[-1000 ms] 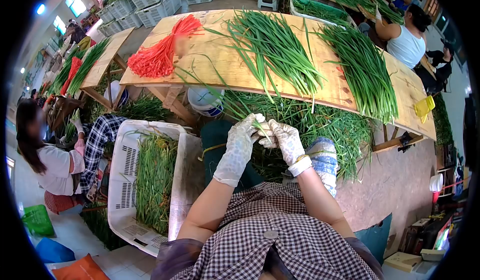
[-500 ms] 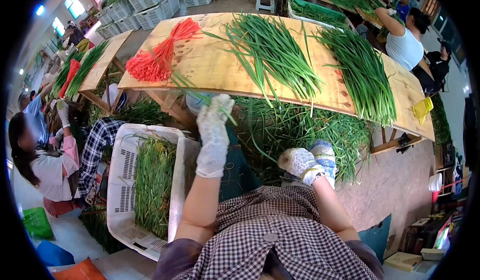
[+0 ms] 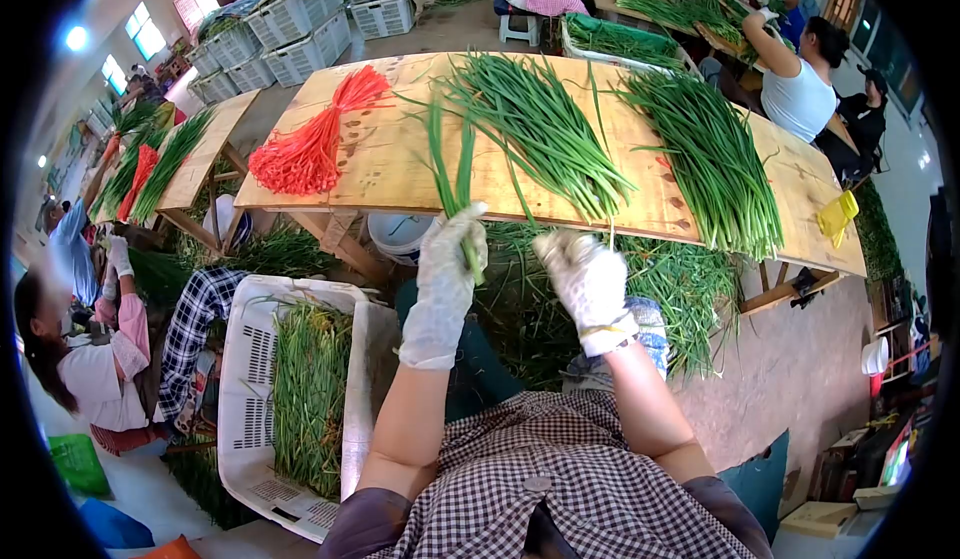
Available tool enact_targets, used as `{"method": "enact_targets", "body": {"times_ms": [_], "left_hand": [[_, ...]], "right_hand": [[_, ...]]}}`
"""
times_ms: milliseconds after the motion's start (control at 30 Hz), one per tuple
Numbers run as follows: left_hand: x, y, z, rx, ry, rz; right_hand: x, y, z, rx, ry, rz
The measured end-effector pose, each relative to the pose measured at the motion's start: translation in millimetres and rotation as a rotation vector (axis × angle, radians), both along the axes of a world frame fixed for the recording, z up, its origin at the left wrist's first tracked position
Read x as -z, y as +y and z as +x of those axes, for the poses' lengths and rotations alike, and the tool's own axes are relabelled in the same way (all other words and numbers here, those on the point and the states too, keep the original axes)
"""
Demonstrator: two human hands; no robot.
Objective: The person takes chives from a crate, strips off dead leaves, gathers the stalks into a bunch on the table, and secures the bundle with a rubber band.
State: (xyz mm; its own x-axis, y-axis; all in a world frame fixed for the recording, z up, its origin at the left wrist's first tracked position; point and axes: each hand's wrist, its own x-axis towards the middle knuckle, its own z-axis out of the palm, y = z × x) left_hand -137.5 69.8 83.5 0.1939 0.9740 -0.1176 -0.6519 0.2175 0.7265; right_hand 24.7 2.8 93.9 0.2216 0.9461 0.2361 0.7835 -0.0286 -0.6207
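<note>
My left hand (image 3: 450, 254), in a white glove, is closed round a small bunch of garlic chives (image 3: 455, 169). Their leaves point up over the table's near edge and the stem ends show below my fingers. My right hand (image 3: 583, 277), gloved too, is raised to the right with its fingers curled; what they hold, if anything, I cannot make out. Just beyond it lies a large pile of chives (image 3: 545, 129) on the wooden table (image 3: 400, 159). A second pile (image 3: 710, 159) lies further right, and a bundle of red ties (image 3: 320, 139) to the left.
A white crate (image 3: 245, 409) of chives stands at my left, beside a seated person (image 3: 105, 369). Loose chives (image 3: 680, 294) heap under the table, near a white bucket (image 3: 398, 234). A yellow object (image 3: 838, 217) sits at the table's right end. Other people work beyond.
My left hand has moved slightly right and lower, and its chives now stand more upright and look fuller. My right hand has risen from my lap toward the table edge.
</note>
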Motion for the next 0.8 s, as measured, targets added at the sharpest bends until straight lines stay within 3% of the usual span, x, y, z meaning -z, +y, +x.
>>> {"method": "enact_targets", "body": {"times_ms": [33,100,133,233,300,367,433,500,567,667,767,800], "left_hand": [[-22,-11,-3,0.083,-0.113,0.1],[-41,-20,-4,0.185,-0.33,0.217],[-41,-17,-3,0.186,-0.331,0.219],[-17,-1,5,0.246,-0.165,-0.188],[-7,-4,24,0.069,-0.02,-0.31],[18,4,22,0.226,0.171,-0.295],[24,-6,37,0.142,0.115,-0.223],[32,-5,39,0.182,0.124,-0.319],[43,-6,39,0.139,0.169,-0.25],[42,-17,38,0.144,0.239,-0.198],[42,-7,32,-0.049,0.198,-0.23],[39,-3,26,-0.068,0.192,-0.197]], "right_hand": [[-10,2,4,0.149,-0.032,0.012],[-1,18,21,0.257,-0.358,0.212],[13,30,31,0.314,-0.418,0.222],[29,42,47,0.263,-0.337,0.083],[12,30,41,0.233,-0.251,0.093],[8,15,35,0.02,0.691,-0.116],[16,0,27,-0.058,0.956,-0.198],[27,-12,21,-0.122,1.073,-0.279],[31,-16,14,-0.04,1.116,-0.345],[49,-11,13,-0.04,1.307,-0.127],[41,-21,15,0.003,1.297,-0.196],[56,-24,27,-0.2,1.128,-0.347]]}}
